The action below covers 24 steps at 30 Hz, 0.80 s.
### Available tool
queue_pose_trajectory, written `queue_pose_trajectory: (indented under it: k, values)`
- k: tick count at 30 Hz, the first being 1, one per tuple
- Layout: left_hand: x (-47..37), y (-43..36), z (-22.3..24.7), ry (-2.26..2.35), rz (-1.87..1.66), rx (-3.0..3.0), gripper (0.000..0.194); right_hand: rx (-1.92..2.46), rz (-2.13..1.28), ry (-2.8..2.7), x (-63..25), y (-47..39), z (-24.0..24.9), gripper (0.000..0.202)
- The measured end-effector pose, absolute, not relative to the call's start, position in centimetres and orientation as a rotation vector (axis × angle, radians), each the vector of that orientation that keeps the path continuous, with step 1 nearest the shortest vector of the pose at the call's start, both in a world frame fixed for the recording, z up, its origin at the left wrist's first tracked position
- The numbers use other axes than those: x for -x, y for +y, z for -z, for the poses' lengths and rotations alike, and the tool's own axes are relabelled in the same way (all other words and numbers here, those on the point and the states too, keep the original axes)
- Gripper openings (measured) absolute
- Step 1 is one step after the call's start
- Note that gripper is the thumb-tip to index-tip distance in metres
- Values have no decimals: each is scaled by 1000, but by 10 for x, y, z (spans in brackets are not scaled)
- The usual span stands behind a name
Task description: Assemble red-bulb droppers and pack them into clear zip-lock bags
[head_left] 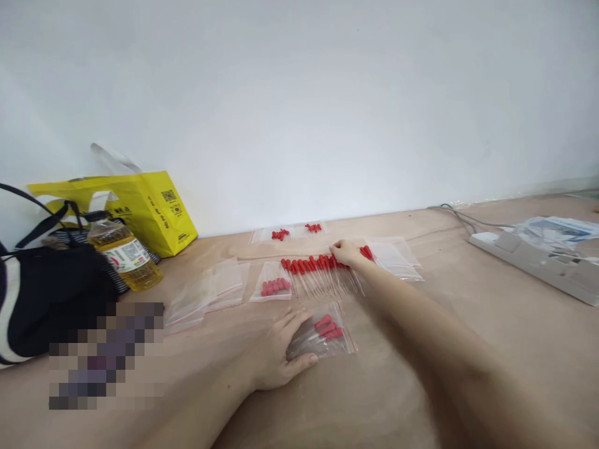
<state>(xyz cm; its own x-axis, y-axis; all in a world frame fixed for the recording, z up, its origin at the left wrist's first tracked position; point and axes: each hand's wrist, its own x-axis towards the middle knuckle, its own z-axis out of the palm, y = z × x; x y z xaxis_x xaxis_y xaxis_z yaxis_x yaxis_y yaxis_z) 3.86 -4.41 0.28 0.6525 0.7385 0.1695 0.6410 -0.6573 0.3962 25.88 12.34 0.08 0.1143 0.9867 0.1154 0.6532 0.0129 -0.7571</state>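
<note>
A clear zip bag (306, 340) lies in front of me with several red-tipped sticks (329, 326) showing inside. My left hand (276, 349) rests on the bag's left part, fingers stretched and thumb apart. Behind it is a row of loose thin sticks with red tips (304, 265), their pale ends pointing toward me. My right hand (346, 252) reaches over the right part of this row, its fingers pinched at a red-tipped stick; the exact grip is partly hidden. A few more red tips (367, 252) show just right of that hand.
Flat clear bags lie left (210, 287) and right (397, 255). A filled bag (270, 274) sits beside the row; more red-tipped sticks (281, 234) lie by the wall. An oil bottle (124, 252), yellow bag (163, 212) and black bag (56, 299) stand left, a white power strip (533, 262) right.
</note>
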Motion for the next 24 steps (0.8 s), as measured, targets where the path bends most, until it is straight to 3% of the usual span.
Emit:
queue_pose_trajectory:
  k: [8,11,24]
  values:
    - [-39,-37,6,1101,-449,-2564,55,1409,-720,-1265,-301,58,-13,21]
    - [-40,-36,6,1117,-436,-2568,54,1162,-938,-1022,-309,22,-3,23]
    - [-45,-41,-4,1134,-482,-2560,51,1076,-1346,-826,-286,-29,21,36]
